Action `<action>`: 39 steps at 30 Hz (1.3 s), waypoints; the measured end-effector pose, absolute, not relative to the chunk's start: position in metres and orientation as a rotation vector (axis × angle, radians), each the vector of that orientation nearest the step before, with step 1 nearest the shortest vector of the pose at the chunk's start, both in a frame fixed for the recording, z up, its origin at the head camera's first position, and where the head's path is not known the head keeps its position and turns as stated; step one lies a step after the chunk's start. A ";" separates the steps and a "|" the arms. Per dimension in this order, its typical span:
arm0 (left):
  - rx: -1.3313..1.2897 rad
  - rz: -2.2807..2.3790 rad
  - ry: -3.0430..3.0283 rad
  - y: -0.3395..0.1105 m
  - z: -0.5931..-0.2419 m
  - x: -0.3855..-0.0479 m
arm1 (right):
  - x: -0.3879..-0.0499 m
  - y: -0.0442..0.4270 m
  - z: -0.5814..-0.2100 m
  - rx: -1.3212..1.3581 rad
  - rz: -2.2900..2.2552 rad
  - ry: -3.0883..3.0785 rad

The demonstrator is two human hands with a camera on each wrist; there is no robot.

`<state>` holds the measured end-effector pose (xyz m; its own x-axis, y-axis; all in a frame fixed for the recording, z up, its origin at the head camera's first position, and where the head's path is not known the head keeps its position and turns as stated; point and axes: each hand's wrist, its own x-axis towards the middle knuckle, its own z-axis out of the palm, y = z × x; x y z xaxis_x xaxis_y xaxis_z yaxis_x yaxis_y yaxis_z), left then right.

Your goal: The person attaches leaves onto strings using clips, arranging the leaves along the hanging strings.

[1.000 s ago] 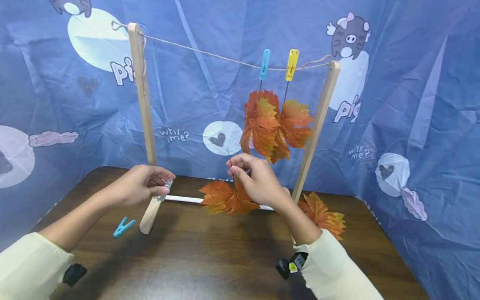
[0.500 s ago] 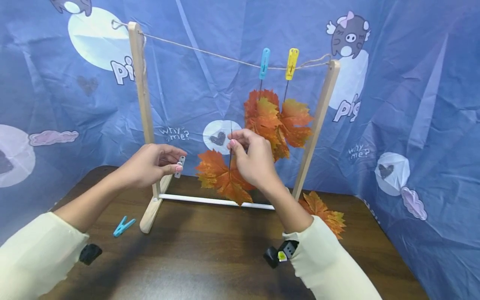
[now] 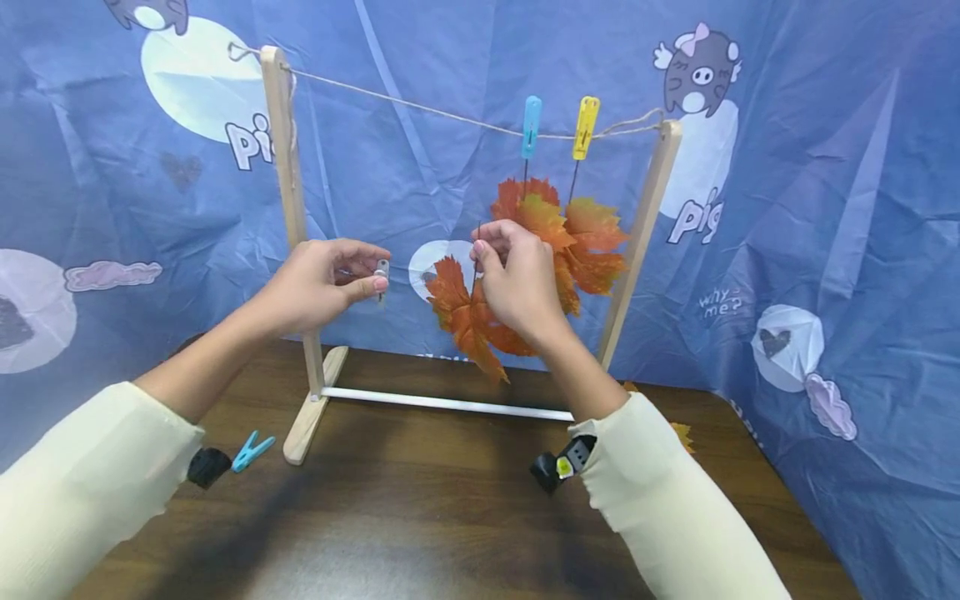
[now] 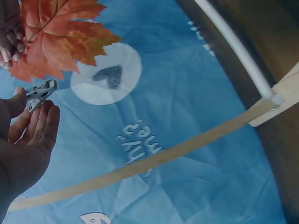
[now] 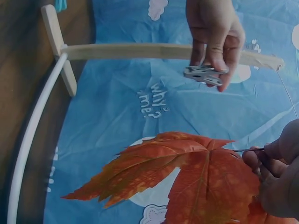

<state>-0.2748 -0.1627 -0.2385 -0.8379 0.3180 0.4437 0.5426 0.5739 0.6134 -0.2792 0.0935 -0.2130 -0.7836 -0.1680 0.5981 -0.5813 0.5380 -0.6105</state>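
Observation:
My left hand [image 3: 326, 275] pinches a grey clothespin [image 3: 382, 271] between thumb and fingers, left of centre and below the string. In the left wrist view the clothespin [image 4: 42, 92] shows its spring and two legs. The right hand [image 3: 517, 271] pinches the thin dark stem of an orange maple leaf [image 3: 468, 317], which hangs below the fingers. A blue clothespin [image 3: 532, 127] and a yellow clothespin [image 3: 586, 127] sit on the string [image 3: 420, 107], with more orange leaves [image 3: 596, 242] hanging by their stems, partly behind my right hand.
The wooden frame's left post [image 3: 285, 150] and right post [image 3: 641, 233] hold the string, and a white rod [image 3: 442, 403] joins them low down. Another blue clothespin [image 3: 252, 451] lies on the table [image 3: 420, 517]. A further leaf [image 3: 682, 435] is mostly hidden by my right arm.
Both hands have risen from near the white rod toward the string, carrying the grey clothespin and the leaf. My left hand has also moved right, nearer the leaf.

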 end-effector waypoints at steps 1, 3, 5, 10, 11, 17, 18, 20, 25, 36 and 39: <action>-0.701 -1.126 -2.510 -0.161 -0.235 -0.275 | -0.281 0.093 -0.212 0.603 1.169 -2.299; -0.692 -1.120 -2.482 -0.158 -0.227 -0.277 | -0.283 0.093 -0.208 0.592 1.181 -2.290; -0.694 -1.089 -2.461 -0.155 -0.218 -0.279 | -0.285 0.093 -0.205 0.583 1.197 -2.284; -0.704 -1.051 -2.414 -0.147 -0.194 -0.281 | -0.289 0.091 -0.196 0.577 1.218 -2.272; -0.705 -1.052 -2.404 -0.146 -0.190 -0.281 | -0.290 0.091 -0.194 0.577 1.228 -2.269; -0.722 -1.007 -2.351 -0.138 -0.162 -0.281 | -0.294 0.090 -0.188 0.544 1.262 -2.262; -0.727 -1.001 -2.335 -0.136 -0.158 -0.281 | -0.295 0.090 -0.187 0.535 1.259 -2.259; -0.732 -0.997 -2.304 -0.132 -0.150 -0.282 | -0.296 0.090 -0.187 0.522 1.254 -2.250; -0.751 -0.970 -2.229 -0.124 -0.131 -0.284 | -0.297 0.089 -0.185 0.514 1.262 -2.233; -0.807 -0.892 -2.094 -0.101 -0.098 -0.290 | -0.300 0.086 -0.181 0.519 1.242 -2.217; -0.801 -0.873 -2.080 -0.095 -0.090 -0.293 | -0.301 0.086 -0.180 0.528 1.223 -2.223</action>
